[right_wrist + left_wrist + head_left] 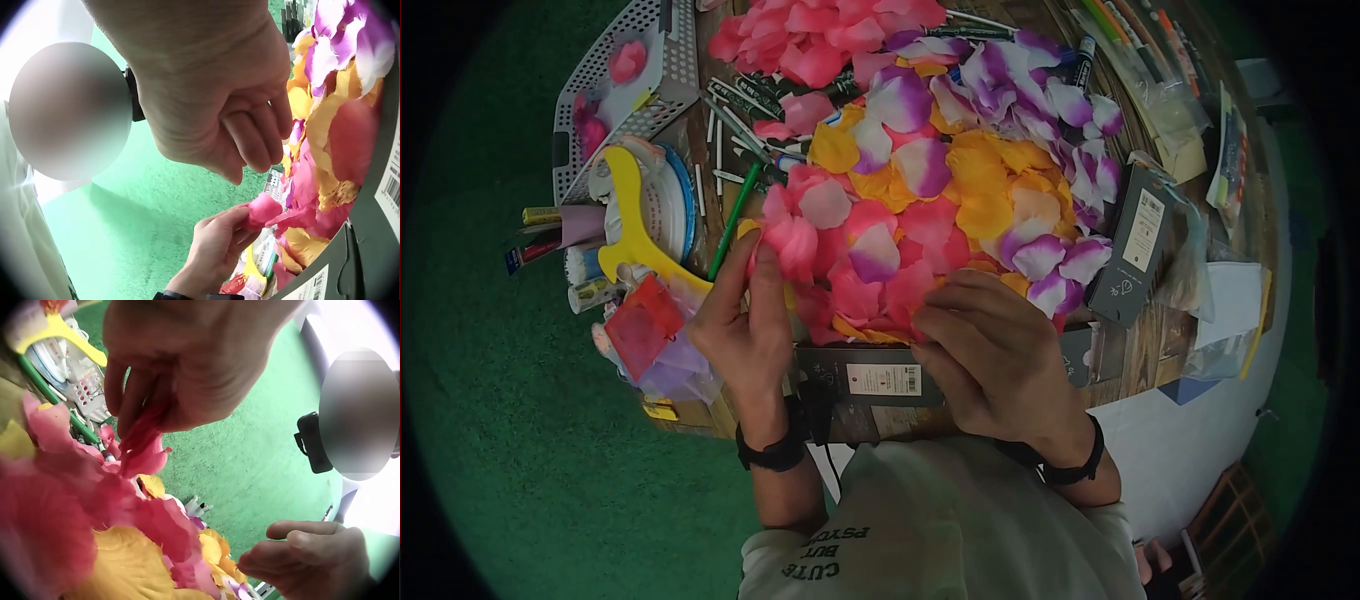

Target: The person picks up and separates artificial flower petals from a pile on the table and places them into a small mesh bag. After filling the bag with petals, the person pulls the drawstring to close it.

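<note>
My left hand [745,320] is at the left edge of a heap of artificial petals. Its thumb and fingers pinch a pink petal [264,209], which also hangs from the fingertips in the left wrist view. My right hand [1000,350] is over the near edge of the heap, its fingers loosely bent with nothing visible in them. Pink petals [920,235] lie nearest the hands. Orange-yellow petals [985,205] are in the middle, and purple-and-white petals [1055,260] on the right. A dark box [830,370] with a white label borders the heap in front.
Another dark box [1112,285] stands to the right. Plastic-wrapped items [1185,125] lie at the far right. On the left are a white perforated basket [675,55], a yellow forked piece [628,190], a green stick [735,220] and a red translucent packet [645,325]. Pens lie behind the heap.
</note>
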`<action>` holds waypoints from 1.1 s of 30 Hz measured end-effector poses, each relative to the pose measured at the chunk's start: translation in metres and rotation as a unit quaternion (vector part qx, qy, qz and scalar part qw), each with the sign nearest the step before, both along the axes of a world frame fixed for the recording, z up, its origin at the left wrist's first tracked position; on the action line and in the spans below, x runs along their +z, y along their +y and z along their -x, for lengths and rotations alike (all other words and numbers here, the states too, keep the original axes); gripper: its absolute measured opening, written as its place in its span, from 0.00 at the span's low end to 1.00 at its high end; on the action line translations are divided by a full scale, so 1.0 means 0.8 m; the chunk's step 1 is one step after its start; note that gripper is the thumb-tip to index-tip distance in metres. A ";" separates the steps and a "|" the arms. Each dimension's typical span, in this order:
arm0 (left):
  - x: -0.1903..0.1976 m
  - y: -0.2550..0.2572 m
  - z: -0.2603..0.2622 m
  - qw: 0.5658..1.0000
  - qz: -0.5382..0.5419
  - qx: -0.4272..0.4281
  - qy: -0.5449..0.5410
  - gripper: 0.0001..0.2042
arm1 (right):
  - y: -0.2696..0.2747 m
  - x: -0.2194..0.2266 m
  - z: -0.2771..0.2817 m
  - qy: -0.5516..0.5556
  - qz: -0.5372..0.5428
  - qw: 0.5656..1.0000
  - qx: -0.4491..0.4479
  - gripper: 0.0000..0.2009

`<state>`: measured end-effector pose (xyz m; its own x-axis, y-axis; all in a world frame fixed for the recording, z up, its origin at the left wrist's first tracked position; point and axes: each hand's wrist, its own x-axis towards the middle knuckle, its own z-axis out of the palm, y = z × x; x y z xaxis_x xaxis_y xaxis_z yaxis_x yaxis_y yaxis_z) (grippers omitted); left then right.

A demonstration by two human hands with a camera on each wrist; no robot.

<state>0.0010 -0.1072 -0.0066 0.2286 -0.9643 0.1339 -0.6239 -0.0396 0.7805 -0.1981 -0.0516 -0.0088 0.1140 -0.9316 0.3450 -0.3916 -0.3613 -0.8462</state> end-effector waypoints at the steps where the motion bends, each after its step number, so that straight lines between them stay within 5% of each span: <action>1: -0.002 -0.002 0.000 1.000 -0.005 0.000 -0.001 0.12 | -0.001 -0.001 0.001 0.007 0.006 1.000 0.000 0.11; 6: -0.008 -0.013 0.006 0.988 0.047 -0.036 -0.146 0.11 | -0.004 0.001 0.009 0.023 -0.003 1.000 0.007 0.11; 16: -0.007 -0.003 -0.004 0.984 -0.016 -0.112 -0.135 0.13 | 0.000 0.000 0.008 0.016 -0.020 1.000 0.010 0.11; 23: -0.005 -0.004 0.000 0.997 -0.025 -0.068 -0.024 0.13 | 0.005 -0.003 0.003 0.049 0.009 0.998 0.023 0.12; 26: -0.005 -0.007 0.000 0.995 -0.042 -0.076 -0.053 0.10 | 0.007 -0.005 0.003 0.051 0.017 0.998 0.015 0.11; 28: -0.010 -0.008 -0.003 0.983 -0.013 -0.158 -0.097 0.09 | 0.005 -0.005 0.003 0.054 0.019 0.998 0.017 0.11; 33: -0.013 -0.003 -0.010 0.980 -0.019 -0.158 -0.122 0.10 | 0.008 0.002 0.005 0.060 -0.024 0.997 0.052 0.12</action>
<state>0.0094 -0.1095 -0.0167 -0.1157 -0.9872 0.1102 -0.7770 0.1590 0.6090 -0.2022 -0.0452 -0.0068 0.2484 -0.9279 0.2779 -0.4529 -0.3649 -0.8135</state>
